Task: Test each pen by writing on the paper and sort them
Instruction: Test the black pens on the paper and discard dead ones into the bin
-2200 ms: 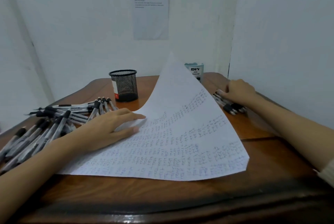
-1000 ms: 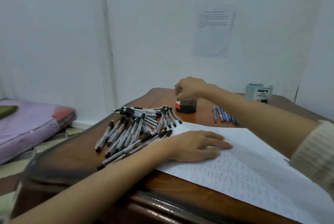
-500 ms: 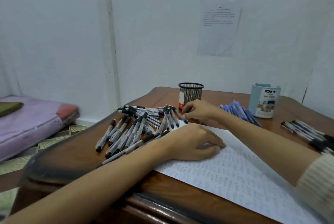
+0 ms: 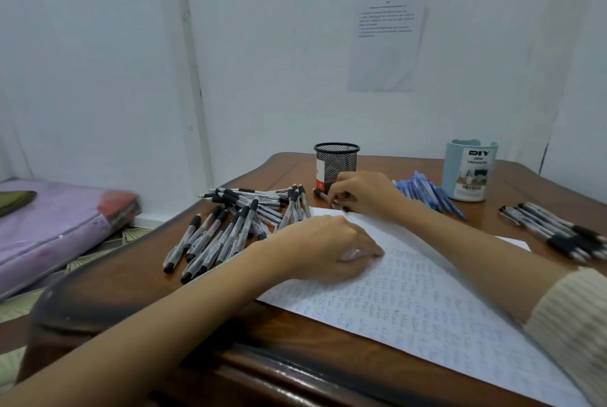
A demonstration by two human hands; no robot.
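Note:
A white paper (image 4: 423, 295) covered in small test scribbles lies on the wooden table (image 4: 138, 275). My left hand (image 4: 323, 247) rests palm-down on the paper's upper left part, fingers loosely curled. A heap of black-capped pens (image 4: 236, 222) lies left of the paper. My right hand (image 4: 361, 191) is past the paper's top edge, in front of the mesh cup, its fingers pinching a black-capped pen (image 4: 321, 193) that still touches the table.
A black mesh cup (image 4: 336, 163) stands at the back, a light blue DIY organiser (image 4: 469, 171) to its right. Blue pens (image 4: 427, 193) lie between them. More black pens (image 4: 558, 229) lie at the right edge. A purple mattress (image 4: 49, 226) is on the floor at left.
My right hand went from the right pen group to the mesh cup, then down to a pen at the heap's right end. The camera swung left. My left hand stayed on the paper.

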